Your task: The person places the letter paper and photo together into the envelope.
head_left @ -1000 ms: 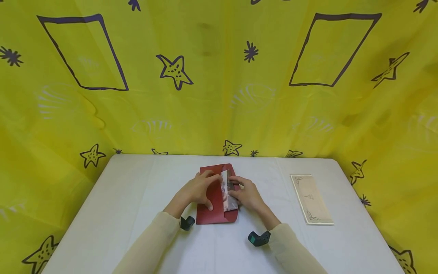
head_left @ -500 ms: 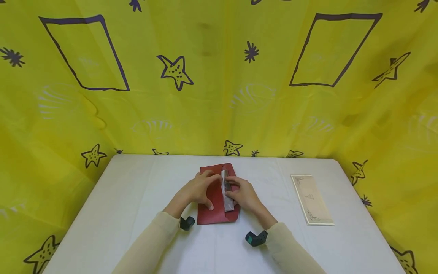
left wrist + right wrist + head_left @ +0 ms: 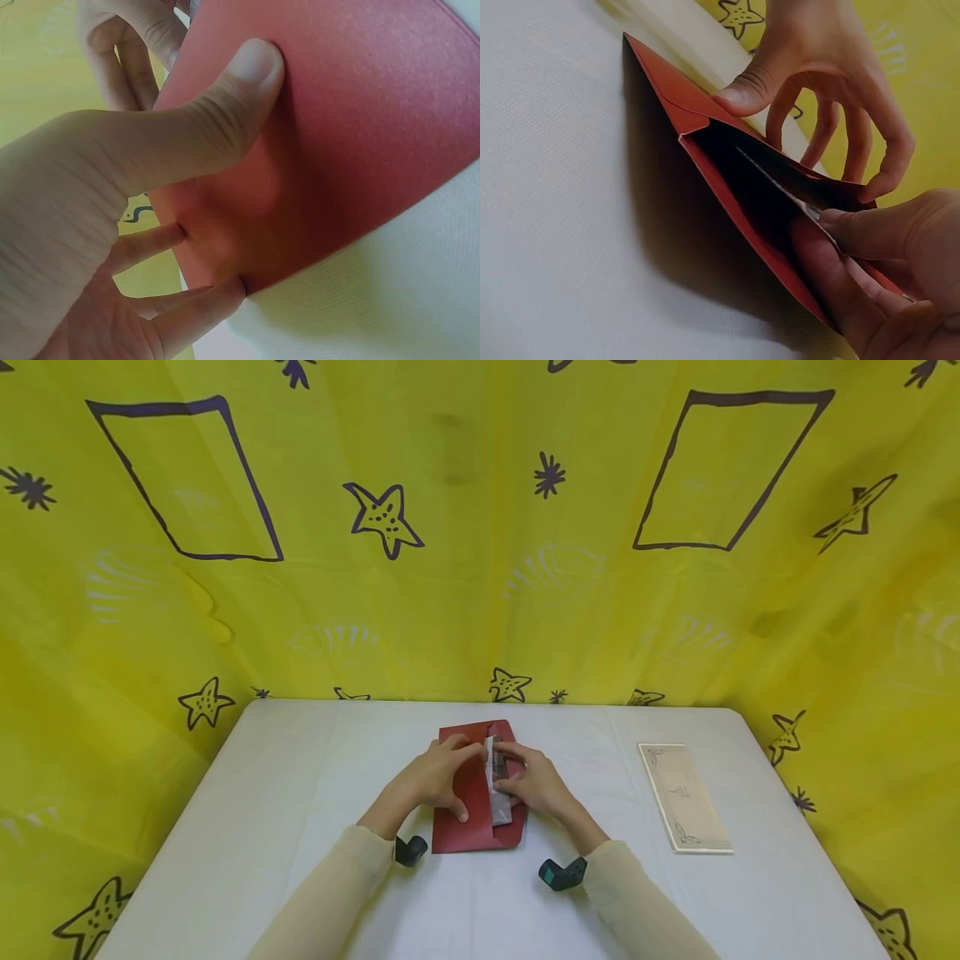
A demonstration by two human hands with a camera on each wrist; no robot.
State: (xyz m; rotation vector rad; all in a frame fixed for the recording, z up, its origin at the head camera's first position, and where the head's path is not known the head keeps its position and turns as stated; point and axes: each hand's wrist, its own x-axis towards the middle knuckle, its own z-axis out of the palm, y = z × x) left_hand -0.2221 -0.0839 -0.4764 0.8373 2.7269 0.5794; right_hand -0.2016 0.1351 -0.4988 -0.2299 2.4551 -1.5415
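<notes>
A red envelope (image 3: 467,797) lies on the white table with its flap side to the right. My left hand (image 3: 429,775) holds its front panel, thumb on the face and fingertips along the edges; the left wrist view shows the thumb (image 3: 251,67) on the red paper. With thumb and fingers, my right hand (image 3: 543,787) pinches a thin printed card (image 3: 501,808), grey with a white edge, at the envelope's mouth. In the right wrist view the mouth gapes, and the card (image 3: 808,208) stands partly inside between the panels. The inner part of the card is hidden.
A cream card (image 3: 686,797) with an ornate border lies at the right of the white table (image 3: 300,793). Behind the table hangs a yellow curtain (image 3: 465,610) with star and shell drawings. Small black cameras sit on both wrists.
The right hand has moved slightly left, and the printed card has slid further into the envelope, so a narrower strip of it shows. My left hand stays in place.
</notes>
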